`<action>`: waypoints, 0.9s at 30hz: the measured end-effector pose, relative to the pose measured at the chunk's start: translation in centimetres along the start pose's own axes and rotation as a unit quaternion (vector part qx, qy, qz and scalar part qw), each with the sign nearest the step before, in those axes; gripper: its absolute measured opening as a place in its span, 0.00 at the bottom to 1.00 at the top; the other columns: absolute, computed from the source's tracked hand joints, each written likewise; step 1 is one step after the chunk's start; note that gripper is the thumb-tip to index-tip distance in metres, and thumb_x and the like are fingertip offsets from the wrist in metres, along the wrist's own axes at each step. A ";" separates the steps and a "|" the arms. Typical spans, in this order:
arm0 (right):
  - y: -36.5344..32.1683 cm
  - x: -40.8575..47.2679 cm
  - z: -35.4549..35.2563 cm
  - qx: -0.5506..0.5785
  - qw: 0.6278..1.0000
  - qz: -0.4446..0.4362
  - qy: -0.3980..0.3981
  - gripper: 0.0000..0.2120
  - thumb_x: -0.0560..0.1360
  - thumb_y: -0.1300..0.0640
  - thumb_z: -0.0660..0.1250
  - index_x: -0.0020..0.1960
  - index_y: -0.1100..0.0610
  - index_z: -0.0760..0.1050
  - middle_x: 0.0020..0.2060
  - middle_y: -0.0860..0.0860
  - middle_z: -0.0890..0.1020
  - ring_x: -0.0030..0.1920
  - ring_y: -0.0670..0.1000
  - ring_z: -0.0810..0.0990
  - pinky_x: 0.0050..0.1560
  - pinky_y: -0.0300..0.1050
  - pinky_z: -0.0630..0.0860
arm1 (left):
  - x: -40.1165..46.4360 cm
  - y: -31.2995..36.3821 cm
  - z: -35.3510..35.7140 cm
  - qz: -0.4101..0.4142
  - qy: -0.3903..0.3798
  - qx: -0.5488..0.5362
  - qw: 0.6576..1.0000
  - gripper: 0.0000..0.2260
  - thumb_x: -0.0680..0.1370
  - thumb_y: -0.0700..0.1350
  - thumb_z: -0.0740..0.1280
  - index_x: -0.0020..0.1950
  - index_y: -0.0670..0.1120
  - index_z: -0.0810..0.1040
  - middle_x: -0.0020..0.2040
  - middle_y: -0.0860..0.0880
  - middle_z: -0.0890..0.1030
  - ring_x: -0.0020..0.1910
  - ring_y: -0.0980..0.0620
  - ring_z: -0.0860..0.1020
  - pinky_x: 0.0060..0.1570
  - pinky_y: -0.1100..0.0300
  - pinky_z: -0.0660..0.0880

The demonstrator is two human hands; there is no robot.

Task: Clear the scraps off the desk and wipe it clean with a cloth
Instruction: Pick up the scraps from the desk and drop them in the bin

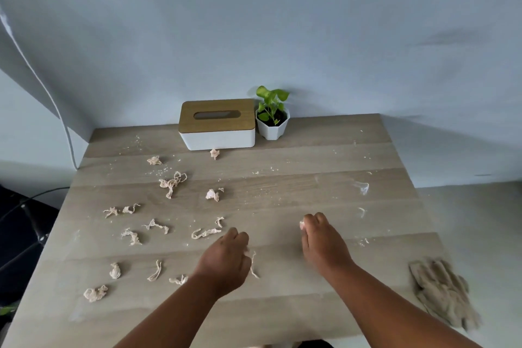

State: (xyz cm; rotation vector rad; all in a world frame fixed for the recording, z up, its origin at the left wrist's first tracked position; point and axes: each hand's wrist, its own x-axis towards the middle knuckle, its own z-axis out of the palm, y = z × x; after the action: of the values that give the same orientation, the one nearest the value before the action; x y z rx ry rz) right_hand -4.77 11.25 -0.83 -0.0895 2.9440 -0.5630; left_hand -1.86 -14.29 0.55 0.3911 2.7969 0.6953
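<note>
Reaching over a pale wooden desk (282, 305), a person works w/ both bare hands amid torn paper scraps. Left hand (226, 260), fingers curled under, is low over the desk at a thin twisted scrap (253, 264) at its knuckles; whether it actually pinches that strip can't be told. Right hand (322, 240), a bit farther out, has fingers curled round a small pale wad (302, 225) showing at the fingertips. A crumpled beige cloth (443, 294) lies at the desk's near right edge, well apart from both hands. Most scraps sit on the left half: a balled piece (95, 293) nearest the front left, twisted strips (154, 271) beyond it, a tangled clump (172, 182) toward the middle, one small piece (214, 153) just in front of the tissue box (217, 127). Fine white crumbs (265, 171) dot the centre & far right. At the back edge, against the wall, the white box w/ wooden lid stands beside a small potted plant (271, 118).
</note>
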 end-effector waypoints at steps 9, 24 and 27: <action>2.2 -3.0 -1.7 0.017 0.997 0.058 0.042 0.03 0.78 0.58 0.62 0.49 0.56 0.74 0.45 0.53 0.75 0.40 0.59 0.79 0.37 0.49 0.69 | 2.9 1.7 0.3 0.003 0.036 -0.050 0.998 0.03 0.81 0.41 0.61 0.49 0.44 0.72 0.44 0.48 0.75 0.38 0.42 0.75 0.39 0.47 0.72; 4.1 -8.3 -3.9 0.313 0.889 0.296 0.156 0.08 0.80 0.63 0.61 0.43 0.55 0.74 0.34 0.49 0.79 0.34 0.47 0.76 0.35 0.40 0.69 | 7.4 6.5 3.6 -0.091 0.014 -0.249 0.964 0.12 0.81 0.39 0.59 0.47 0.55 0.75 0.35 0.49 0.80 0.34 0.54 0.77 0.33 0.55 0.70; 4.8 -9.5 -4.6 0.364 0.858 0.323 0.166 0.09 0.77 0.64 0.60 0.41 0.55 0.74 0.31 0.50 0.79 0.29 0.43 0.72 0.32 0.43 0.70 | 8.1 8.3 4.4 -0.076 0.011 -0.255 0.964 0.09 0.84 0.46 0.60 0.46 0.55 0.75 0.33 0.51 0.79 0.33 0.56 0.77 0.33 0.55 0.71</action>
State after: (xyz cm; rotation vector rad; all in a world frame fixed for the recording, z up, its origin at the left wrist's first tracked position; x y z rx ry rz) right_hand 3.79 18.20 2.87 1.1154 2.5412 -1.5965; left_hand -6.54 -2.87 -0.52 0.0672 2.4993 1.3336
